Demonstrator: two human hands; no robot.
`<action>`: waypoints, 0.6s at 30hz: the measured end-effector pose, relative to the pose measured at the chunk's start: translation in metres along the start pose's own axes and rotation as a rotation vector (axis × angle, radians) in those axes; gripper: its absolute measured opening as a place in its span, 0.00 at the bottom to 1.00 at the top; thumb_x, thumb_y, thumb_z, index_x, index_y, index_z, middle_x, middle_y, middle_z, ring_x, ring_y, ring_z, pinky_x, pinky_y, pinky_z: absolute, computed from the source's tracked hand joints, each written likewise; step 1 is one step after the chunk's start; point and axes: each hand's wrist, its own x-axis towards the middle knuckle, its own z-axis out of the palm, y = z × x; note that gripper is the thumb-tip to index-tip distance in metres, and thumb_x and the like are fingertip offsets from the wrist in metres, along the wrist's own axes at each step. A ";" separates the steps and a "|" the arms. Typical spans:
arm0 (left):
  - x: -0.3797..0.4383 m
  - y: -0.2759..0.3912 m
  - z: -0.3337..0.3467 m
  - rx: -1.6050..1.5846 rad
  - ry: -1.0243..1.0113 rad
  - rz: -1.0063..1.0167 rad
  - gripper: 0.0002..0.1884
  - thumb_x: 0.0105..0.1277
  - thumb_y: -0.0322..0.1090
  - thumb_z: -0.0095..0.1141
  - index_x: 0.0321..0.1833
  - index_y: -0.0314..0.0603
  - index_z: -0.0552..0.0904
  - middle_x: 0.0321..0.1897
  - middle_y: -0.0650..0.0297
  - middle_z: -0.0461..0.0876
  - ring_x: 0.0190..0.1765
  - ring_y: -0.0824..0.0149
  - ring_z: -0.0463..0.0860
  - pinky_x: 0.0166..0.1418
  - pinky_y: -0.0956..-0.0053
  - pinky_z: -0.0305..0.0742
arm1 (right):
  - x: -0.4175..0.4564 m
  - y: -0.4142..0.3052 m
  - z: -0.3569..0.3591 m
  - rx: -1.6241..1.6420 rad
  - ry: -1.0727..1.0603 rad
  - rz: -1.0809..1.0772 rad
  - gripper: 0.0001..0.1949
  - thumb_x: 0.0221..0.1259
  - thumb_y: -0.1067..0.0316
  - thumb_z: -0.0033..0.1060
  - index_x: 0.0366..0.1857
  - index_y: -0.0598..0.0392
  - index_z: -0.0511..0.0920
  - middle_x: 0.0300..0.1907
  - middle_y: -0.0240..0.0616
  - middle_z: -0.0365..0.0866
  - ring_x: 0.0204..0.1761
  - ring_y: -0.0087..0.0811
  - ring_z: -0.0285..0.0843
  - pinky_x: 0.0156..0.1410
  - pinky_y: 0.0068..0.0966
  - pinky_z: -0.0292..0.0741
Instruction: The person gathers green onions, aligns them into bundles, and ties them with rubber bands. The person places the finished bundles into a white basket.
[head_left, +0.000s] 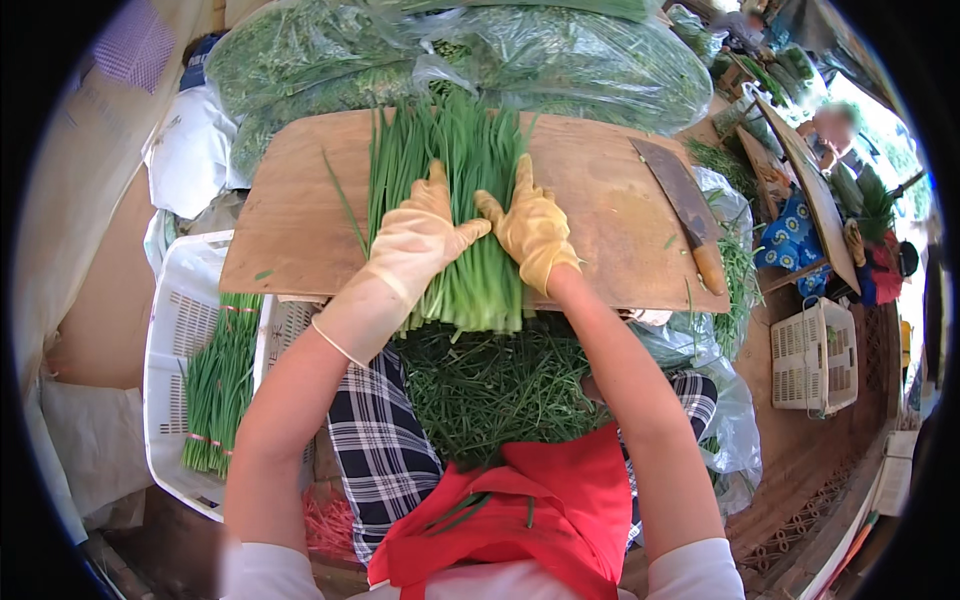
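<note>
A thick bunch of green garlic chives (480, 142) lies across a wooden board (300, 195), its pale cut ends reaching over the near edge. My left hand (424, 229), in a thin yellowish glove, rests on the bunch with forefinger and thumb spread. Along the right side of the chives is my right hand (534, 225), gloved too, thumb over the stalks and forefinger pointing away. Neither hand is visibly closed around the stalks; some fingertips are hidden. A cleaver with a wooden handle (706, 268) and a dark, stained blade lies at the board's right end.
Plastic bags of greens (540, 60) are heaped behind the board. At left, a white plastic crate (169, 442) holds banded chives (225, 390). Loose trimmings (495, 390) cover my lap above a red apron (555, 487). Other people sit at right near another white crate (814, 356).
</note>
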 end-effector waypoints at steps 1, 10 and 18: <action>-0.003 -0.001 -0.001 0.040 -0.012 0.014 0.57 0.59 0.74 0.53 0.80 0.39 0.49 0.74 0.42 0.62 0.67 0.48 0.74 0.69 0.60 0.70 | -0.006 0.004 0.006 -0.112 0.091 -0.051 0.45 0.68 0.35 0.47 0.77 0.60 0.51 0.66 0.63 0.70 0.68 0.61 0.67 0.72 0.42 0.66; -0.042 -0.076 -0.014 -0.710 0.321 0.132 0.31 0.67 0.49 0.62 0.69 0.42 0.73 0.68 0.56 0.72 0.72 0.55 0.68 0.73 0.65 0.64 | -0.059 0.065 -0.059 0.347 0.159 -0.014 0.23 0.66 0.54 0.61 0.61 0.54 0.78 0.51 0.48 0.82 0.49 0.37 0.80 0.59 0.32 0.75; -0.036 -0.037 0.016 -1.012 0.125 0.063 0.43 0.60 0.58 0.67 0.76 0.53 0.64 0.78 0.50 0.56 0.81 0.52 0.50 0.82 0.59 0.50 | -0.077 0.033 -0.016 0.599 -0.149 0.030 0.26 0.69 0.53 0.60 0.61 0.65 0.75 0.56 0.55 0.81 0.57 0.43 0.81 0.63 0.33 0.75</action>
